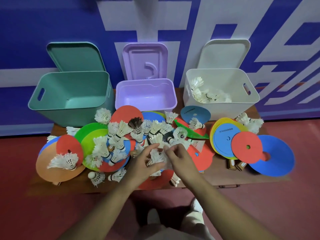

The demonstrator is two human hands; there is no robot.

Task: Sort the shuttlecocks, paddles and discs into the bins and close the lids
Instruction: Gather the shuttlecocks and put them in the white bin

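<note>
Several white shuttlecocks [119,134] lie heaped over flat coloured discs [273,155] on a low wooden table [221,181]. Wooden paddle handles [236,165] poke out from under the discs at the right. My left hand [143,163] and my right hand [178,159] meet at the middle of the heap, and both grip the same white shuttlecock [156,155] between their fingers. At the back stand a teal bin [69,94], a purple bin [146,94] and a white bin [221,90]. The white bin holds several shuttlecocks [202,92]; the other two look empty.
The three lids lean against the blue wall behind their bins: teal lid [76,56], purple lid [145,60], white lid [225,52]. Red floor [52,213] surrounds the table. My feet [195,205] stand just in front of its front edge.
</note>
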